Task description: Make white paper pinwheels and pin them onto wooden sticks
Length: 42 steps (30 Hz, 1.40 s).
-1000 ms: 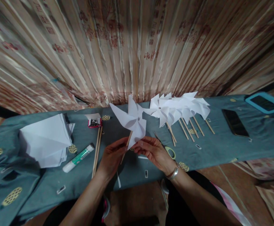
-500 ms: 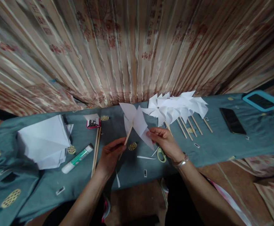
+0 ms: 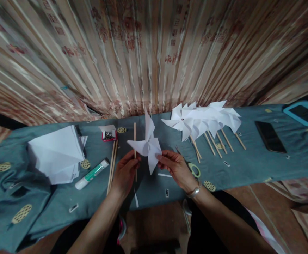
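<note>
My left hand (image 3: 126,171) grips a thin wooden stick (image 3: 135,132), held nearly upright above the cloth. In front of me is a white paper pinwheel (image 3: 149,143), its curled blades facing my way. My right hand (image 3: 173,167) pinches its lower right blade between thumb and fingers. The left blade crosses in front of the stick, while the pinwheel's centre is to the right of the stick; whether the two are joined I cannot tell. Green-handled scissors (image 3: 194,170) lie beside my right hand, partly hidden by it. White paper strips (image 3: 136,198) lie near both hands.
Finished-looking pinwheels (image 3: 183,120) on sticks overlap at the back right. A phone (image 3: 270,137) and a blue-framed tablet (image 3: 306,113) lie farther right. On the left are stacked paper sheets (image 3: 56,151), a glue stick (image 3: 92,174), a small box of metal pins (image 3: 109,135) and loose sticks (image 3: 112,165).
The pinwheel has turned from its back to its front, and the stick has swung from slanting across its middle to nearly upright at its left. My view has shifted slightly left.
</note>
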### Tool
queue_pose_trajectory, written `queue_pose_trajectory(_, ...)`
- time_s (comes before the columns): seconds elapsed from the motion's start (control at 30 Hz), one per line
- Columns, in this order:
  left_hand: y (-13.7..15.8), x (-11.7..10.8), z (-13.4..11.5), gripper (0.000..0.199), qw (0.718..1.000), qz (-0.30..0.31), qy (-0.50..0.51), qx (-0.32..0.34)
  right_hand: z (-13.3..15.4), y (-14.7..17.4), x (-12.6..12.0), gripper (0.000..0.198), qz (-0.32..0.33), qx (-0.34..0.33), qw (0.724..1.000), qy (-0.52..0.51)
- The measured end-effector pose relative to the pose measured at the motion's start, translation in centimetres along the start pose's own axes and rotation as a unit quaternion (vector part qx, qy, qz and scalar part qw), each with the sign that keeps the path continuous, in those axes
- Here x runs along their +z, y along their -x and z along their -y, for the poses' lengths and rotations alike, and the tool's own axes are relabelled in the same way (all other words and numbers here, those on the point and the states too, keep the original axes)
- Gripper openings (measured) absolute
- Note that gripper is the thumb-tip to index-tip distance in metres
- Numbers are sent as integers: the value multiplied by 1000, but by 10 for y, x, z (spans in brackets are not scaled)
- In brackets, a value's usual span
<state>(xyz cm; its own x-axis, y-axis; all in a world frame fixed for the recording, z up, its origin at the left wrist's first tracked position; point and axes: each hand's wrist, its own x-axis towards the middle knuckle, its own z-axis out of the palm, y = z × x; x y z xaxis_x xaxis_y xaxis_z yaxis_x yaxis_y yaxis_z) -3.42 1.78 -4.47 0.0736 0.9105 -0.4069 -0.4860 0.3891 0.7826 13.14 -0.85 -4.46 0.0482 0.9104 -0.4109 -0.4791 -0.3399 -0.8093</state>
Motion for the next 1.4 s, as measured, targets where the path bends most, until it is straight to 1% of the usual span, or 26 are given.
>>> queue_pose_trajectory(0.07, 0, -1, 1, 12, 1000, 8, 8, 23, -6, 2, 5, 33, -2, 11, 1000, -16)
queue_pose_trajectory(0.13, 1, 0, 2, 11, 999, 20, 13, 38, -10, 3, 7, 34, -2, 12, 1000, -25)
queue_pose_trajectory(0.27, 6, 3, 2, 34, 998, 51, -8, 47, -17, 3, 11, 34, 7, 7, 1000, -12)
queue_pose_trajectory(0.3, 6, 3, 2, 36, 997, 48, -19, 50, -19, 3, 11, 33, 12, -1, 1000, -1)
queue_pose_trajectory(0.37, 5, 2, 3, 34, 997, 23, -38, 58, -23, 5, 12, 30, 28, -22, 999, 32)
queue_pose_trajectory(0.47, 2, -1, 4, 32, 997, -17, -38, 72, -21, 12, 10, 26, 58, -66, 987, 132)
queue_pose_trajectory(0.53, 1, -3, 4, 33, 997, -25, -29, 72, -10, 16, 4, 23, 49, -119, 962, 240)
queue_pose_trajectory(0.57, 1, -4, 3, 33, 997, -25, -30, 69, -1, 17, 1, 22, 28, -160, 939, 302)
queue_pose_trajectory(0.6, 2, -4, 3, 33, 997, -24, -34, 64, 8, 18, -3, 24, -13, -208, 913, 351)
queue_pose_trajectory(0.63, 4, -4, 2, 32, 997, -21, -43, 58, 19, 17, -8, 29, -61, -254, 887, 381)
queue_pose_trajectory(0.67, 5, -3, 2, 32, 997, -18, -55, 52, 28, 15, -12, 40, -91, -296, 865, 396)
queue_pose_trajectory(0.7, 7, -2, 1, 31, 996, -14, -71, 45, 37, 13, -16, 52, -94, -325, 853, 398)
queue_pose_trajectory(0.73, 9, 0, 1, 31, 995, -8, -88, 39, 44, 10, -19, 62, -76, -325, 856, 394)
queue_pose_trajectory(0.77, 11, 1, 1, 32, 994, -1, -106, 32, 49, 7, -22, 67, -50, -308, 869, 385)
queue_pose_trajectory(0.8, 13, 3, 1, 32, 992, 5, -124, 27, 52, 4, -24, 67, -16, -278, 885, 373)
queue_pose_trajectory(0.87, 15, 6, 1, 32, 988, 19, -152, 26, 52, -1, -26, 59, 54, -206, 915, 343)
queue_pose_trajectory(0.9, 16, 8, 1, 31, 986, 27, -164, 27, 51, -3, -26, 52, 84, -177, 924, 327)
queue_pose_trajectory(1.0, 16, 10, 1, 27, 981, 49, -186, 31, 46, -5, -26, 33, 138, -120, 940, 289)
queue_pose_trajectory(1.07, 16, 10, 2, 25, 978, 64, -195, 32, 45, -6, -26, 24, 154, -91, 947, 269)
queue_pose_trajectory(1.17, 14, 9, 5, 21, 973, 86, -207, 51, 44, -5, -25, 21, 175, -66, 952, 241)
queue_pose_trajectory(1.23, 14, 9, 6, 21, 971, 95, -211, 63, 42, -3, -25, 20, 179, -68, 952, 239)
queue_pose_trajectory(1.3, 13, 9, 6, 21, 968, 97, -218, 71, 39, -2, -23, 20, 169, -77, 951, 248)
queue_pose_trajectory(1.4, 14, 10, 5, 19, 966, 93, -229, 70, 34, 1, -20, 14, 154, -102, 946, 266)
